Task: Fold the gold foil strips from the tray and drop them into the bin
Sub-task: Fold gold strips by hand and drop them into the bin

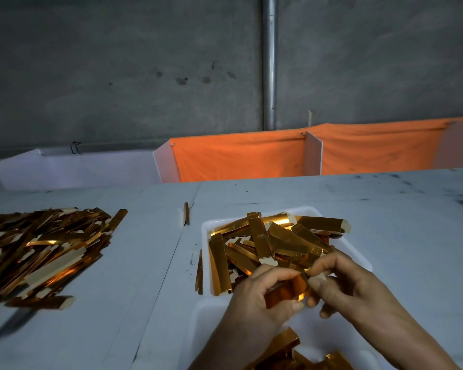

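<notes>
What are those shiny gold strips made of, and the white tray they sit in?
The gold strips look like thin card or paper with a mirror-like metallic foil face: they glint sharply and show pale, dull ends. The strip that both hands hold bends easily. The tray looks like smooth white plastic or foam with a rounded rim; which one is unclear.

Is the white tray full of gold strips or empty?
Full. The white tray holds a jumbled heap of gold foil strips, some poking over its rim. Both hands pinch one strip above it.
</notes>
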Available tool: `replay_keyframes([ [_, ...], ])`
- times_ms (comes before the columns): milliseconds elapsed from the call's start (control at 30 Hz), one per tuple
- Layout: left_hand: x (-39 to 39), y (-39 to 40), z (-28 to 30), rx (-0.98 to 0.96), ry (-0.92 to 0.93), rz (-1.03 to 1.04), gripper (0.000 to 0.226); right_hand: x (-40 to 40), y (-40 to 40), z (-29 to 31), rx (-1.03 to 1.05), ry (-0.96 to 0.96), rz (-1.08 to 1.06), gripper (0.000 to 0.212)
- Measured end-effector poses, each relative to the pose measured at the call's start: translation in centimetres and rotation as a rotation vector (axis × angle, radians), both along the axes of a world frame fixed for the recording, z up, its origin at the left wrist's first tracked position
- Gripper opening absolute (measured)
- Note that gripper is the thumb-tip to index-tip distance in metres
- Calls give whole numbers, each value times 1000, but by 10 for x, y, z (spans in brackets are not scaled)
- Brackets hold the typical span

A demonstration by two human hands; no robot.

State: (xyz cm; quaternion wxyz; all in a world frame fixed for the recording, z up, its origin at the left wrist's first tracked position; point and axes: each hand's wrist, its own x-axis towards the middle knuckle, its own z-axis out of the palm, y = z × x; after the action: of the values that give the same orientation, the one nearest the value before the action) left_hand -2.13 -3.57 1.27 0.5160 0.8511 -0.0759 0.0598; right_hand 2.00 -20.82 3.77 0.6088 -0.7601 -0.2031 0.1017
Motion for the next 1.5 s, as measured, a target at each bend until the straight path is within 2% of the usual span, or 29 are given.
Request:
replay_keyframes([
  [67, 0, 1, -1, 15, 2, 3, 35, -1, 1, -1, -7, -7, -13, 1],
  [300, 1, 2, -4, 117, 3, -3, 41, 4, 2, -9, -101, 42, 6, 8],
  [400, 1, 3, -5, 111, -1, 11, 40, 3, 1, -7, -5, 115, 48, 5],
  [500, 0, 4, -2, 80, -4, 15, 35, 4, 0, -5, 210, 312, 68, 20],
  [567, -1, 4, -1, 68, -13, 14, 34, 5, 1, -6, 296, 400, 67, 21],
  [633, -1, 4, -1, 74, -15, 13, 37, 5, 3, -7, 312, 419, 78, 17],
  [767, 0, 4, -2, 114, -22, 4, 41, 6, 2, -8, 304, 459, 89, 32],
  [900, -1, 3, -3, 166, -39, -8, 37, 6, 1, -9, 286, 507, 88, 35],
  [1033, 0, 4, -3, 174, -33, -30, 38, 5, -1, -5, 270, 522, 99, 29],
  [1200, 0, 3, -4, 183, -22, -37, 39, 6, -2, -5, 192, 472, 95, 6],
  [1500, 0, 5, -3, 148, -19, -50, 30, 8, -1, -8, 188, 456, 77, 6],
])
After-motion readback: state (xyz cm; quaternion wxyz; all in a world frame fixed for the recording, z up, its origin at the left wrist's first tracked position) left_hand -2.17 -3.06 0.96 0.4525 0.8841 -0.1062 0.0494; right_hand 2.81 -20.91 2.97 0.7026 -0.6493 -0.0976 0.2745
